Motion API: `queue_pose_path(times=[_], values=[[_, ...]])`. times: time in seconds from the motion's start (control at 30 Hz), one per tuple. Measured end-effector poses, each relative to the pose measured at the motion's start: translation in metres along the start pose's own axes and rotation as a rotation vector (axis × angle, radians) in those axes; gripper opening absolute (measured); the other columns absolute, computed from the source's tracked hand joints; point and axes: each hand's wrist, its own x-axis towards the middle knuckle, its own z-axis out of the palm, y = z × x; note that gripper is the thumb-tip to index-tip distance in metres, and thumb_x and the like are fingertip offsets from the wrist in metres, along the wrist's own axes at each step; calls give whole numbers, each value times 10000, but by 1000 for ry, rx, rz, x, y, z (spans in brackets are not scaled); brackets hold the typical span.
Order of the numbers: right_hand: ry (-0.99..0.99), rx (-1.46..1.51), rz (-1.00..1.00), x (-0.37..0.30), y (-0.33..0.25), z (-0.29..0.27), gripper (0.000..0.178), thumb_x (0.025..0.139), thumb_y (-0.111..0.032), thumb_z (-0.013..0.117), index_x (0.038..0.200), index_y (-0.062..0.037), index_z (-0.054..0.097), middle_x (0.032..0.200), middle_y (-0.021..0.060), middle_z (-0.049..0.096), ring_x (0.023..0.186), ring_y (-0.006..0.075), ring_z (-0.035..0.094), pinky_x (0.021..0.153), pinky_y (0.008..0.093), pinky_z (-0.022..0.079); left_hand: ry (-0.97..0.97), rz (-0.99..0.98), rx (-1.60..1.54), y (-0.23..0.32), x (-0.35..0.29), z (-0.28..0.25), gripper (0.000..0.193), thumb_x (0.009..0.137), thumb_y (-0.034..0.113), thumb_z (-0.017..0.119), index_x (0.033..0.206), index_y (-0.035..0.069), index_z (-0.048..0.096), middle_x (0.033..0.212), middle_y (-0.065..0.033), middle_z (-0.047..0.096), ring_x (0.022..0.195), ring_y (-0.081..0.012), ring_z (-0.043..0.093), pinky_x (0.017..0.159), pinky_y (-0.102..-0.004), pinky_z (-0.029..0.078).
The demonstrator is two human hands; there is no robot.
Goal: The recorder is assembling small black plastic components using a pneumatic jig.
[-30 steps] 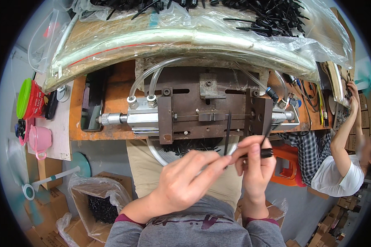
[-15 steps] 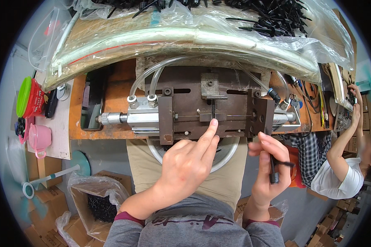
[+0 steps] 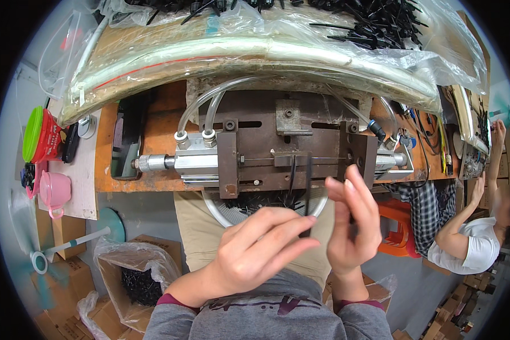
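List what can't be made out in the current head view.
All in the head view:
Black strip: motion-blurred; its lower end is partly behind the left hand, so the grip is unclear.
Right hand: its curled fingers partly hide the inside; can't tell if it holds anything.
White-rimmed basket: partly covered by the left hand and brown metal fixture.
Pile of black parts: cut off by the upper edge.

Left hand (image 3: 258,246) drawn back nearer from the metal block (image 3: 281,161), now holding a blurred black strip (image 3: 309,187), right hand (image 3: 352,229) shifted left, co-worker's hands (image 3: 477,191) farther apart
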Motion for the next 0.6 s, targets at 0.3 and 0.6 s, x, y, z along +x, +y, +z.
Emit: queue_pose_path(times=[0.3,0.6], values=[[-61,683,524,-11,1,-26,342,1031,-292,385,995,22,516,646,7,460,569,75,403,550,224,311,-105,131,598,-25,3,16,267,681,130,789,887,4,675,1187,-145,643,599,-124,604,516,-229,461],[-174,267,358,9,-14,-36,207,934,-129,559,958,56,650,914,99,554,822,157,538,722,267,439,-151,101,660,-21,9,11,268,688,147,789,907,28,691,1134,-105,672,579,-116,600,523,-224,463]])
